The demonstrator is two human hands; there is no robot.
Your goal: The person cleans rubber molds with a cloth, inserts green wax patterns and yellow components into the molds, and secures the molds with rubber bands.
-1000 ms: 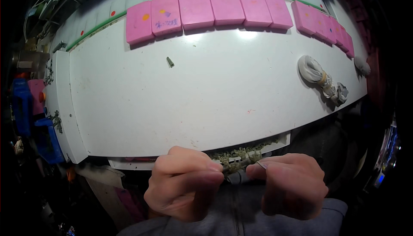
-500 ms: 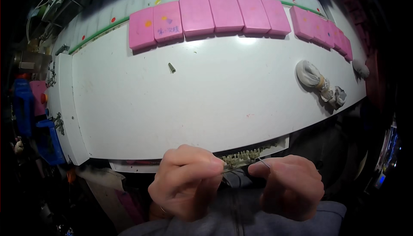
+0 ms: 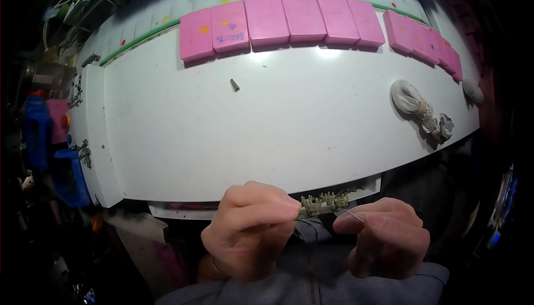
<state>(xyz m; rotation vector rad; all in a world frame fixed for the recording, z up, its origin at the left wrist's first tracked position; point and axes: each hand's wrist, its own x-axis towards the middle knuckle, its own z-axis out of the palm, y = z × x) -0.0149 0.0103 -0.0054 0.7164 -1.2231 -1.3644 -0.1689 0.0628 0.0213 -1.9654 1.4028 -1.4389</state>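
Note:
My left hand (image 3: 253, 230) is closed in a pinch at the near edge of the white table. Whatever sits between its fingertips is too small and covered to make out. Just beyond those fingertips shows an olive-green cluster of small upright prongs (image 3: 325, 201); whether the hand holds it or it lies in the tray behind, I cannot tell. My right hand (image 3: 389, 238) pinches a thin metallic rod (image 3: 354, 215) between thumb and forefinger. The rod's tip points up and left, toward the right end of the pronged cluster.
Pink blocks (image 3: 267, 20) line the far side of the table (image 3: 233, 138). A small olive cone-shaped piece (image 3: 235, 85) lies near them. At right rests a tied white cloth bundle (image 3: 420, 107). A shallow white tray (image 3: 183, 212) juts out below the near edge; blue bins (image 3: 69, 180) stand at left.
The whole view has shifted slightly, so the table and blocks sit farther right. Both hands keep their pinches, and the rod now shows more clearly in the right one.

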